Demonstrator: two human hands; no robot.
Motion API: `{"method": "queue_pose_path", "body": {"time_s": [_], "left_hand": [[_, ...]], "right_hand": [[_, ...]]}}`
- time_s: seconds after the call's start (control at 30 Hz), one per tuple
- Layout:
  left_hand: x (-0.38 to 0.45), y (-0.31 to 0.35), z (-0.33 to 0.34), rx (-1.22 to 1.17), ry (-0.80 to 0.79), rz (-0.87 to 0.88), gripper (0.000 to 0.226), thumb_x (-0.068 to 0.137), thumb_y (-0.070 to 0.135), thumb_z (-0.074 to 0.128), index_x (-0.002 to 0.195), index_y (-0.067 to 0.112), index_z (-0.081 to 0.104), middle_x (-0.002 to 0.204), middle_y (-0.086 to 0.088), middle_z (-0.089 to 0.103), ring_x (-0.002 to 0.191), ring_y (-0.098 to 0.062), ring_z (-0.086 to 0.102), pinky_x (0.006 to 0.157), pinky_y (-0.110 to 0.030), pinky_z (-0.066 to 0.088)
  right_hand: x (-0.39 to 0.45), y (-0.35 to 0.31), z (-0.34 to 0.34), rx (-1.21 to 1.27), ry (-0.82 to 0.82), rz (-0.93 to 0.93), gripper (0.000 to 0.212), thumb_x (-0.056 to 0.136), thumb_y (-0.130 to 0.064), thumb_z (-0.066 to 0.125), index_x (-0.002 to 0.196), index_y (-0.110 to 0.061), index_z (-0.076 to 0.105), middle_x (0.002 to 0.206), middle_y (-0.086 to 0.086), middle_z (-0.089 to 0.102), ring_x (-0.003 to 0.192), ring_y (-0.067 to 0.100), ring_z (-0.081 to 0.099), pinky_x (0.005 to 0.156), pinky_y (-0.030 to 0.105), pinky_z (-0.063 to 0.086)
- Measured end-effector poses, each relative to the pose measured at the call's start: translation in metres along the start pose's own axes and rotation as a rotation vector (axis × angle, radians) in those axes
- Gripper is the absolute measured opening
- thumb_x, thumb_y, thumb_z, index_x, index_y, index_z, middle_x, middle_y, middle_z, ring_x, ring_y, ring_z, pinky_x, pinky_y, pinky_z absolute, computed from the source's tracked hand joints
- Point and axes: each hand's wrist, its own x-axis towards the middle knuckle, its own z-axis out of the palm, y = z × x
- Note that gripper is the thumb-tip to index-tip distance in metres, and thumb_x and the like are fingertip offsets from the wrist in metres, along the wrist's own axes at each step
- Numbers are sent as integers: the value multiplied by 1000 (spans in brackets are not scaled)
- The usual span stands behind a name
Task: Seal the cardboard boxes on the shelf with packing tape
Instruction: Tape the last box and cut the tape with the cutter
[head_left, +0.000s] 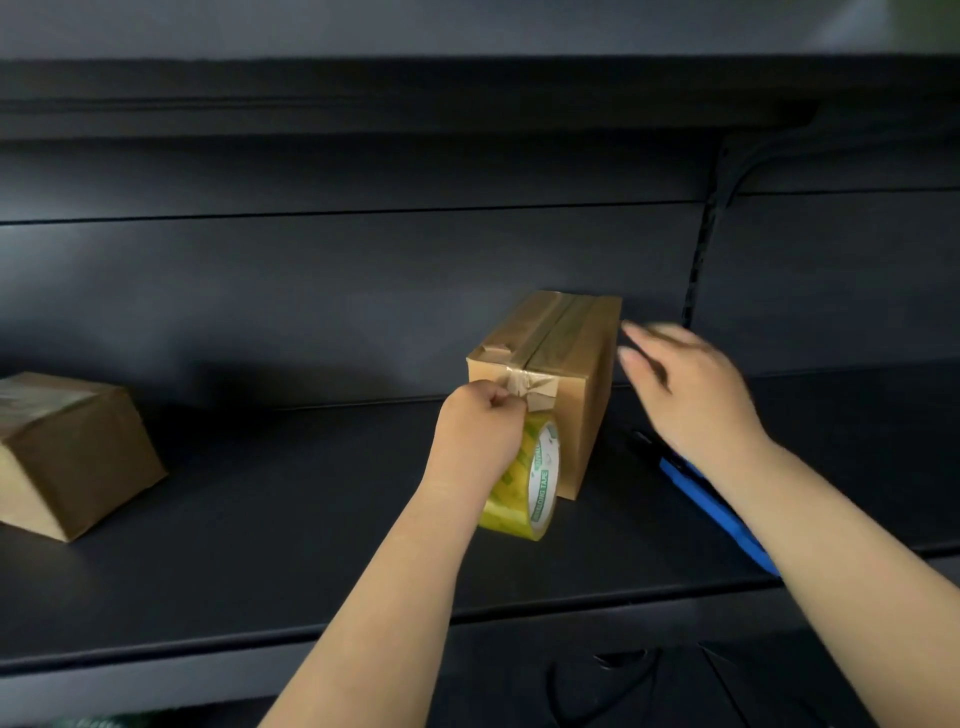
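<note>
Boxes first, going left to right: one cardboard box (72, 457) sits at the far left of the dark shelf (311, 519), tilted a bit, well apart from everything else. Can't really tell if its top is taped, too blurry over there

Middle of the shelf is the second box (550, 374), standing upright near the back, with tape already running along the top seam and a crumpled bit folded over the front edge. My guess is it's light and fairly stiff, so it'll slide back if you push on it without bracing, best to steady it by the side or top

The left hand (480, 431) is curled tight, pinching the wrinkled tape end right at the box's front top edge. The tape roll (524, 478) hangs just below that hand against the front face of the box, yellowish clear stuff with a white core. Tape like this is sticky and floppy and loves to fold on itself, so keep it taut and hold near the edge

The right hand (685, 384) is just right of the box, fingers spread and loose, holding nothing, motion-blurred, near the box's side but I can't say it's touching

Under that forearm there's something blue (717, 514) lying on the shelf, maybe a cutter, hard to tell
</note>
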Motion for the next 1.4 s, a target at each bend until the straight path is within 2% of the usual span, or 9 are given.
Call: {"method": "queue_pose_path", "body": {"time_s": [0.2, 0.4, 0.53, 0.77, 0.9, 1.03, 1.17, 1.27, 1.4], "left_hand": [[-1, 4, -2, 6, 8, 19, 25, 88, 14, 48, 67, 12, 61, 57, 2, 50, 50, -10, 41, 36, -11, 29], [1, 15, -16, 21, -95, -100, 18, 84, 13, 54, 82, 2, 68, 64, -4, 56, 59, -17, 49, 53, -24, 37], [-4, 3, -46, 318, -288, -147, 14, 78, 16, 64, 74, 3, 70, 57, -5, 60, 53, -18, 53, 57, -27, 43], [14, -29, -84, 983, 183, 99, 14, 81, 28, 61, 87, 17, 68, 83, -3, 64, 76, -28, 62, 58, -28, 40], [26, -57, -68, 1308, 136, 123, 16, 89, 21, 55, 102, 14, 60, 100, -1, 63, 84, -24, 67, 57, -29, 39], [29, -89, -73, 1424, 63, 165, 18, 90, 15, 52, 106, 18, 58, 114, 2, 55, 79, -19, 66, 45, -26, 35], [38, -106, -81, 1380, 75, 197, 43, 93, 19, 48, 135, 25, 41, 130, 5, 45, 83, -18, 65, 45, -26, 40], [43, -100, -85, 1294, 50, 200, 58, 94, 29, 45, 145, 31, 20, 135, 7, 45, 99, -19, 62, 66, -30, 50], [33, -80, -81, 1308, 153, 204, 50, 94, 38, 41, 141, 29, 32, 126, 6, 54, 102, -21, 60, 59, -29, 43]], "right_hand": [[39, -51, 20, -76, -418, -305, 48, 95, -48, 36, 139, -29, 40, 149, -11, 32, 140, 10, 21, 111, 34, 15], [35, -51, 30, -193, -377, -352, 52, 96, -48, 30, 142, -26, 35, 150, -8, 31, 139, 13, 24, 107, 32, 23], [30, -49, 27, -233, -312, -336, 48, 99, -41, 29, 141, -21, 36, 149, -4, 35, 136, 15, 31, 102, 30, 31], [18, -98, 37, -326, -245, -138, 50, 99, -42, 28, 133, -10, 45, 130, 9, 55, 121, 26, 48, 90, 36, 39], [14, -126, 33, -109, -280, -125, 74, 92, -54, 38, 144, -5, 16, 150, 17, 27, 141, 27, 18, 103, 40, 34], [18, -77, -12, 58, -200, -173, 79, 81, -67, 42, 146, -29, 17, 153, -3, 21, 130, 8, 6, 109, 41, 5], [-9, 16, -42, 144, -363, 234, 103, 55, -80, 53, 143, -41, 17, 151, -9, 24, 137, 17, 26, 110, 45, 27], [-44, 68, -28, -99, -710, 206, 78, 69, -63, 64, 137, -38, 36, 137, -10, 40, 124, 11, 40, 101, 29, 36], [-63, 97, -5, -171, -546, 298, 47, 87, -37, 60, 131, -22, 50, 122, 0, 51, 108, 15, 51, 81, 23, 40]]}}
